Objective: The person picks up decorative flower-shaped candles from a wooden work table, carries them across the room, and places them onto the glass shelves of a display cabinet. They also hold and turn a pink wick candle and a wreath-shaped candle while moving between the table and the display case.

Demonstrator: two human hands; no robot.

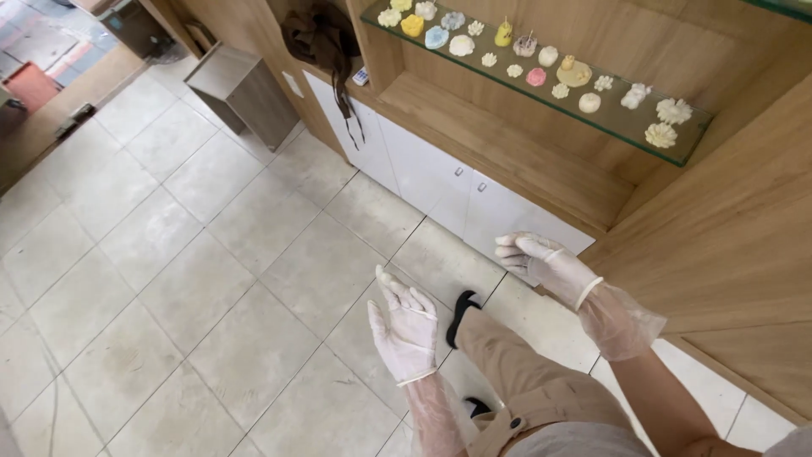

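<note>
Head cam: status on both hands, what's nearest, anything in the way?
Left hand gloved, open, empty. Right hand gloved, open, empty, near the white cabinet doors. Glass shelf of small figurines above, untouched. Nothing between the hands.

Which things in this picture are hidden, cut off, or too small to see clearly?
- Head view: the shelf figures are too small; their material and details are unclear.
- The dark bundle is cut off by the top edge, so its kind is unclear.
- The far shoe is mostly hidden behind the leg.
- The left hand and right hand hold nothing, but the gloves hide the skin.
</note>
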